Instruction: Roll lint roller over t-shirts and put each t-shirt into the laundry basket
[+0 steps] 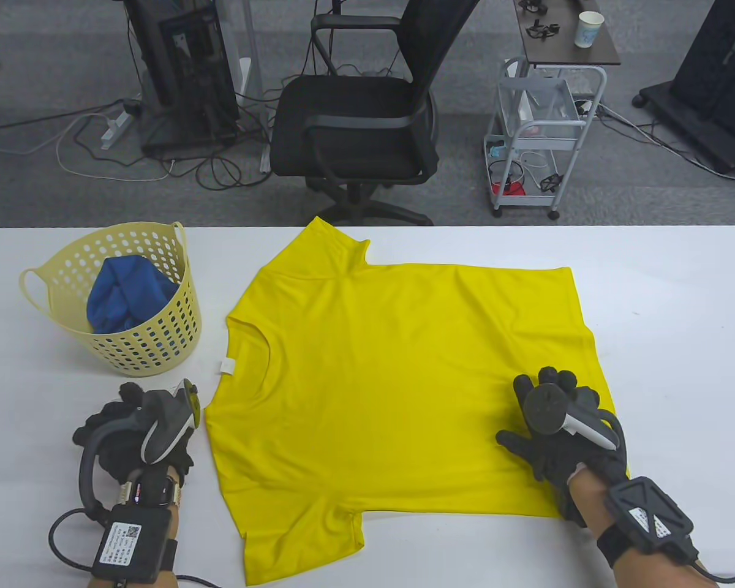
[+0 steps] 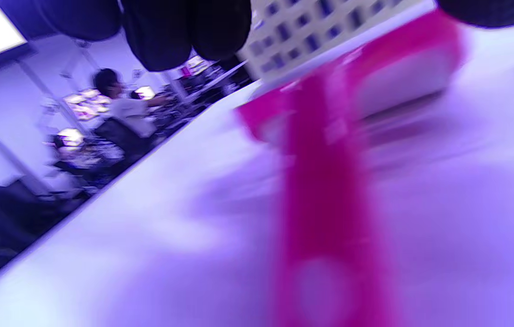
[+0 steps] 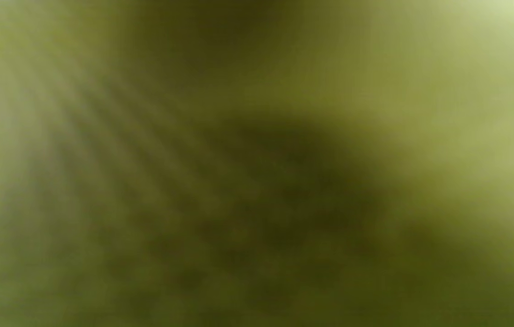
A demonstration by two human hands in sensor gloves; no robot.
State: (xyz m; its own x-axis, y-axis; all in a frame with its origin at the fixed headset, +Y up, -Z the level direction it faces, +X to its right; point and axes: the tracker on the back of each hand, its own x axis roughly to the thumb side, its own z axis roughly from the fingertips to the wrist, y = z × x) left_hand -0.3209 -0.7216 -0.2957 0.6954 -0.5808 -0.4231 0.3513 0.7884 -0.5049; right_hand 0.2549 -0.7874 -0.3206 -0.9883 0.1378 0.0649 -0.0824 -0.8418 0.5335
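What worried me most was the yellow t-shirt (image 1: 404,380) bunching: my right hand (image 1: 557,429) lay flat on its lower right part near the hem, fingers spread and curled round nothing, and if that hand lifted or slid once rolling began, the thin cloth would likely drag along with the sticky roll and wrinkle up. The second risk sat on the other side. My left hand (image 1: 135,429) rested on the desk (image 1: 680,294) just beside the shirt's shoulder, below the laundry basket (image 1: 67,294), and in the table view I could not tell whether its grip had anything in it. The left wrist view showed a pink lint roller (image 2: 329,190) lying blurred just under the fingertips (image 2: 170,32) (handle toward the camera, head toward the basket), seemingly not yet held. A hasty grab could knock it away. A blue t-shirt (image 1: 125,300) already lay in the basket.
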